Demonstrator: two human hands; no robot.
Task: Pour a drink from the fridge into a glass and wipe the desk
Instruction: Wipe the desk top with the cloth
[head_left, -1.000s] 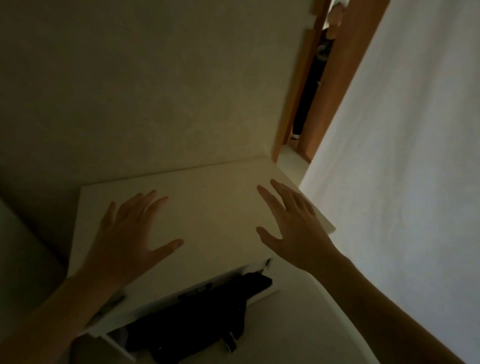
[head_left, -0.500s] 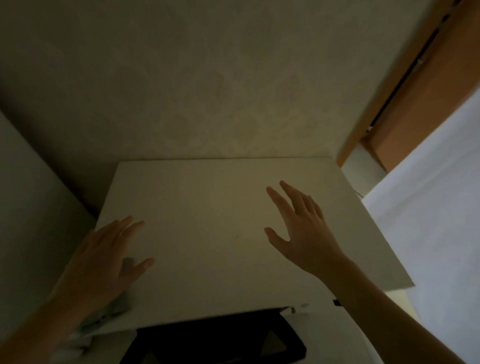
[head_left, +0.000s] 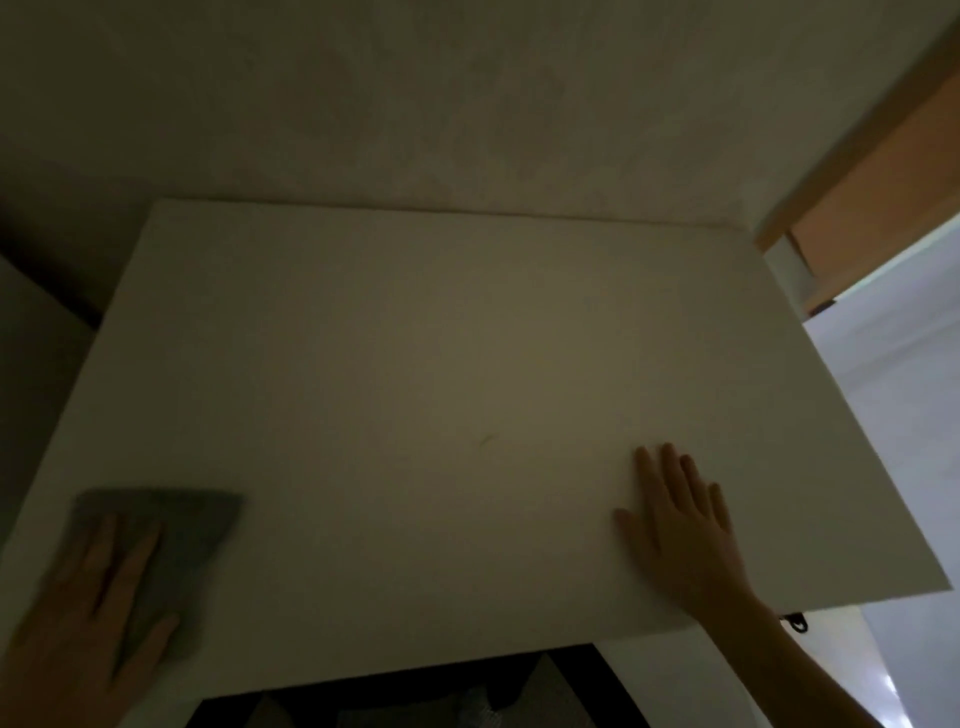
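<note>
Cloth (head_left: 171, 540), grey and blurred, lying flat on the white tabletop (head_left: 415, 389) at the 8 o'clock corner, close to the near-left edge. Pinned under the left hand (head_left: 98, 613), fingers spread and pressed flat on top of the fabric, palm down, thumb out toward 3 o'clock; not curled around it, only bearing on it. Far edge of the cloth showing past the fingertips, toward 12 o'clock. Right hand (head_left: 680, 525) at 4 o'clock, well apart from the cloth, laid open and flat on the bare surface, fingers together and pointing to 12 o'clock, holding nothing, forearm running off toward 5 o'clock. Faint small mark (head_left: 487, 439) near the middle of the tabletop, between the two hands. Pale wall (head_left: 415, 104) touching the far edge at 12 o'clock. Wooden door frame (head_left: 862, 140) at 2 o'clock, beside the far-right corner. Dark opening (head_left: 415, 696) under the near edge at 6 o'clock, contents too dim to tell. Dim lighting throughout.
</note>
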